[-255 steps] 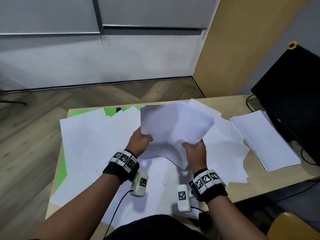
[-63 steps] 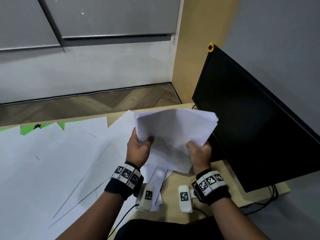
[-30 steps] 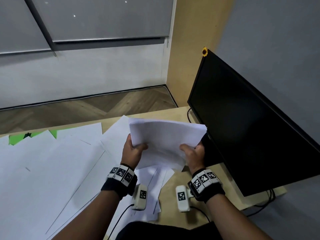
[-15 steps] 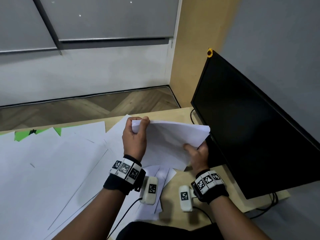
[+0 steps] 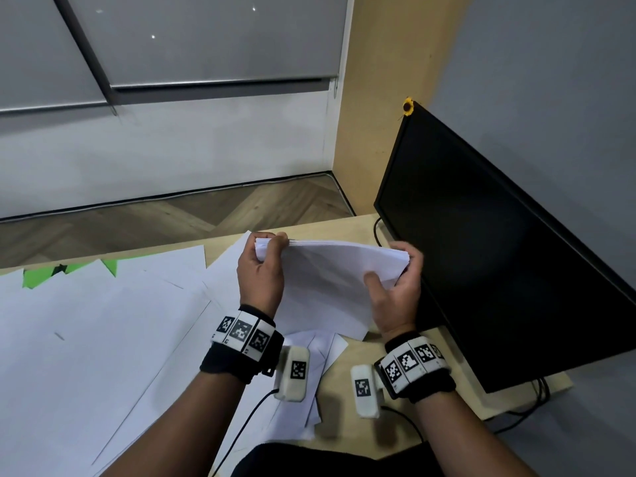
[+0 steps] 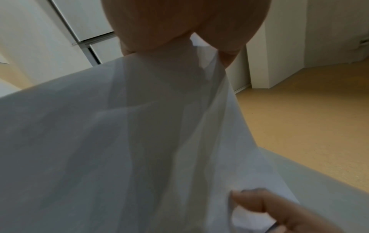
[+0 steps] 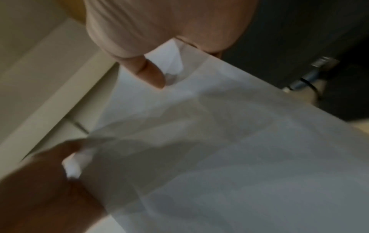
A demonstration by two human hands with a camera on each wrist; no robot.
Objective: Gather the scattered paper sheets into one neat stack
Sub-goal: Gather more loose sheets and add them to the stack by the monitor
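Hands hold the paper bundle (image 5: 330,280) above the desk (image 5: 347,370) beside the monitor (image 5: 499,253): left hand (image 5: 261,273) pinches its top-left corner, right hand (image 5: 395,294) grips its right edge. Loose sheets (image 5: 103,339) cover the desk at left.

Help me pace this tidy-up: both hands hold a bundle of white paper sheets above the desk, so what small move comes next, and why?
Probably tap the bundle of white paper sheets edge-down on the light wooden desk to square it. The left hand pinches its far left corner, the right hand grips the right edge, and the near edges look uneven. More loose white sheets lie uncollected.
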